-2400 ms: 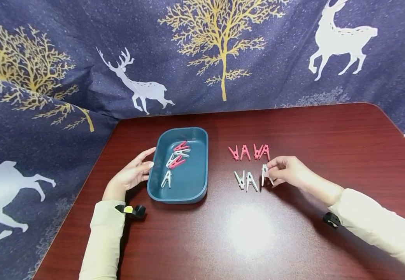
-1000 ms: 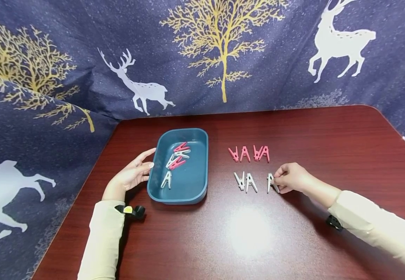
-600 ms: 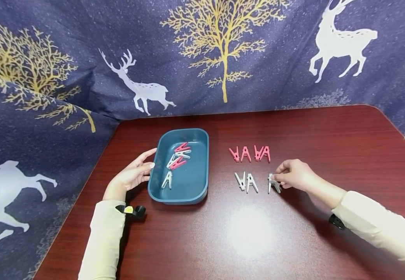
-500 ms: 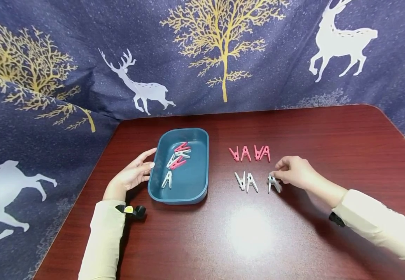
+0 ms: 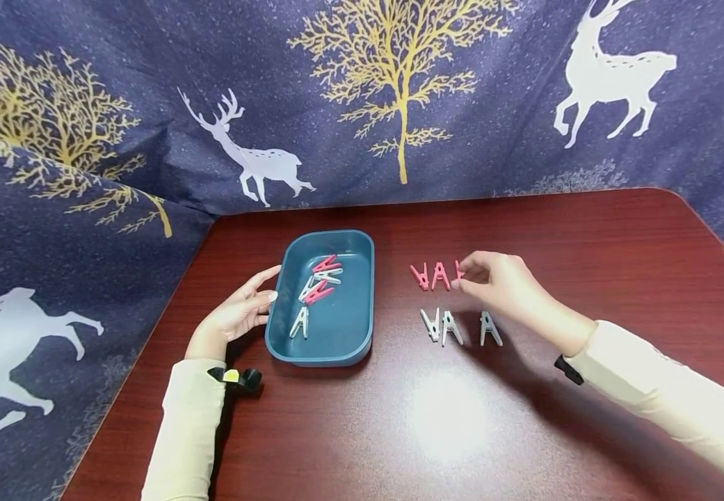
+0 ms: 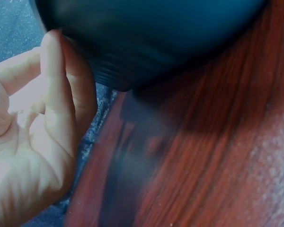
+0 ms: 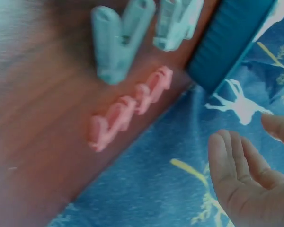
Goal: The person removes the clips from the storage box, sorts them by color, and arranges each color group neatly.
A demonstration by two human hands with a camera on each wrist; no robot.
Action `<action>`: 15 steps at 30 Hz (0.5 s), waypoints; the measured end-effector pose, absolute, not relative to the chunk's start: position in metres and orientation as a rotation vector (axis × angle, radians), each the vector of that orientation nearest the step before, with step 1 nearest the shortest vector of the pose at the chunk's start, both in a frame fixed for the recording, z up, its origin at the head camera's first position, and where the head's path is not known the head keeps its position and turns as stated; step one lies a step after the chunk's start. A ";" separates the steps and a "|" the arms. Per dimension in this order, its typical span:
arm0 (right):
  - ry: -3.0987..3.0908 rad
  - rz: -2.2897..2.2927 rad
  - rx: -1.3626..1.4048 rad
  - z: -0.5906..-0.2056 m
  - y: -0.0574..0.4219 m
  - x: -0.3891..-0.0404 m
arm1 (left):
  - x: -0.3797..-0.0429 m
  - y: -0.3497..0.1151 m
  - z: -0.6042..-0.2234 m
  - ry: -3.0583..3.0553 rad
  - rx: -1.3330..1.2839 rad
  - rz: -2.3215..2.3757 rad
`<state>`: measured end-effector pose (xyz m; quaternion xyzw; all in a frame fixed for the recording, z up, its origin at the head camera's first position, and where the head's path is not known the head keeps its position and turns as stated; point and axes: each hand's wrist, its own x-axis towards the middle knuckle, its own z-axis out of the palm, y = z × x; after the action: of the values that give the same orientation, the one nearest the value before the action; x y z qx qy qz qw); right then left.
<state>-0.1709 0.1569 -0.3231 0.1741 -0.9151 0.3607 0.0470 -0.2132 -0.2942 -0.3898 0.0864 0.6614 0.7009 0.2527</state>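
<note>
In the head view my left hand (image 5: pixel 236 313) rests its fingertips and thumb against the left side of a blue plastic bin (image 5: pixel 320 358). The left wrist view shows these fingers nearly straight beside the bin wall (image 6: pixel 156 52). My right hand (image 5: pixel 502 282) hovers over the right end of a row of pink clothespins (image 5: pixel 440 277), partly hiding them. In the right wrist view a gap separates its thumb from its fingers (image 7: pixel 222 156), with nothing between. Below that row lie three white clothespins: a touching pair (image 5: pixel 449 327) and a single white clothespin (image 5: pixel 489 328) farther right.
Inside the bin lie several clothespins, including a pink clothespin (image 5: pixel 318 292) and a white clothespin (image 5: pixel 300 322). The reddish-brown table (image 5: pixel 362 431) ends at the back against a blue cloth (image 5: pixel 499 118) printed with deer and trees.
My right hand has set the single white clothespin down farther right, released it, and moved up and left over the pink row. My left hand has stayed at the bin.
</note>
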 end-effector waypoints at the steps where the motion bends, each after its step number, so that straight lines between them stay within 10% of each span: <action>1: -2.785 1.100 0.538 -0.321 0.153 -0.172 | -0.213 -0.294 -0.390 1.800 0.239 1.905; 15: -2.670 1.156 0.697 -0.305 0.098 -0.188 | -0.215 -0.295 -0.391 1.780 0.238 1.914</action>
<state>-0.1877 0.0978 -0.3046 0.2324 -0.8898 0.3854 0.0749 -0.2148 -0.2952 -0.3908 0.0875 0.6557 0.7051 0.2555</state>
